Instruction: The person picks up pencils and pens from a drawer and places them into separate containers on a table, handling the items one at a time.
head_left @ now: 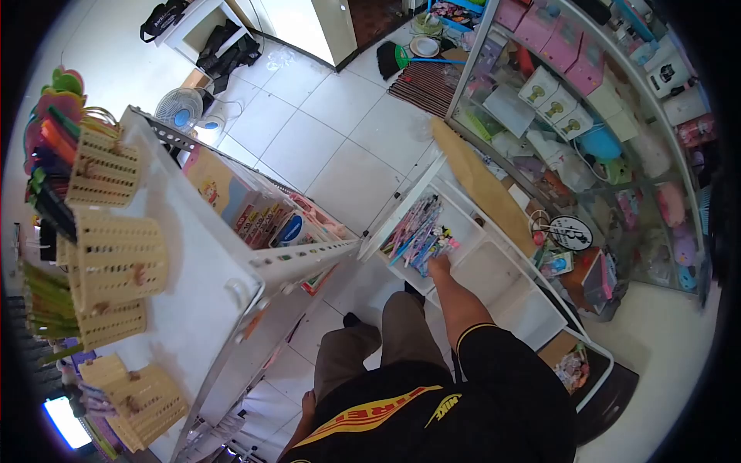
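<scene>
White sectioned tray, its end compartment holding a heap of pens in blue, pink and purple, with the right hand at the near edge of the heap, fingertips down among them, whether pinching one cannot be told. Left hand, beside the trousers, finger state not discernible. Black shirt, yellow-trimmed, bears a small yellow mark reading "NIKE" and larger lettering, partly legible as "IREL".
</scene>
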`<state>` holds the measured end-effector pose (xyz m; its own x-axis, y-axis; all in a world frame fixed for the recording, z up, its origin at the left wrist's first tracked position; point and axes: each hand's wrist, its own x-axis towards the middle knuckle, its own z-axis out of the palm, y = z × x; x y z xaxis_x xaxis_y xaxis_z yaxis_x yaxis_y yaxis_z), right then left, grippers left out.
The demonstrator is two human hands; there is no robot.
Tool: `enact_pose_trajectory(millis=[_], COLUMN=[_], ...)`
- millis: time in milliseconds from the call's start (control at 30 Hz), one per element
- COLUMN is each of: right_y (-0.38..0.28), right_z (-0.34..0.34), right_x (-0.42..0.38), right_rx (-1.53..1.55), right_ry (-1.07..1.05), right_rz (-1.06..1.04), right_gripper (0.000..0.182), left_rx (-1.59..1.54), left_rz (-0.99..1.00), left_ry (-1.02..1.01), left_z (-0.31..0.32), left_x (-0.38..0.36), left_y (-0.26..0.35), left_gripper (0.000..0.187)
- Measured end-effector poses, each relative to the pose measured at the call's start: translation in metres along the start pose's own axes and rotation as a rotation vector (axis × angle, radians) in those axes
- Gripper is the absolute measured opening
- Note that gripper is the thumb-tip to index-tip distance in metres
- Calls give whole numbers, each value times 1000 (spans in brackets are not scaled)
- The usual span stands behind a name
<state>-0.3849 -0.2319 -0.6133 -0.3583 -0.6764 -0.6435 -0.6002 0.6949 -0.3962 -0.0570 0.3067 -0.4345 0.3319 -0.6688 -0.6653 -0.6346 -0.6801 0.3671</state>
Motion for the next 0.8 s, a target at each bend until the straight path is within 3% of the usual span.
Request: enact_pose_trajectory(millis=[67,133,200,233,300,367,433,500,567,600,633,733,800], right_y=[-19,-37,-42,-40,-32,-25,-28,-37,-56,-69,-81,-124,-149], right_z=[-3,-11,-10,-5,-3,-11,-35,-65,-105,-121,-136,-197,-222], right_x=[-1,-11,-17,-16,-19,-26,-47,-81,-136,-165,-195,-308,-371], right_rx=[-50,-57,-59,-55,-46,-30,42,107,294,300,361,328,232], right_ry=[36,31,27,110,199,318,245,166,-66,-64,-193,-478,-634], right_rz=[80,71,63,65,74,-76,-139,-208,-510,-522,-593,-862,-957], right_gripper=[43,42,41,39,38,35,33,30,25,25,24,22,21], left_rx=[-161,-129,-163,-201,-107,-21,-66,-226,-264,-296,-288,-496,-550], left_rz=[-92,51,-50,-146,-123,-85,-213,-219,-58,47,223,420,688], left_ry=[-10,-4,-70,-136,-163,-186,-104,0,-80,-172,-215,-265,-53], left_z=[3,15,-16,-33,-36,-45,-60,-107,-133,-149,-164,-231,-259], left_x=[8,12,18,20,25,28,35,35,51,58,64,41,22], left_y=[-9,-28,6,21,-2,-5,17,107,153,179,204,322,369], left_gripper=[40,41,43,44,43,43,45,48,51,54,55,42,34])
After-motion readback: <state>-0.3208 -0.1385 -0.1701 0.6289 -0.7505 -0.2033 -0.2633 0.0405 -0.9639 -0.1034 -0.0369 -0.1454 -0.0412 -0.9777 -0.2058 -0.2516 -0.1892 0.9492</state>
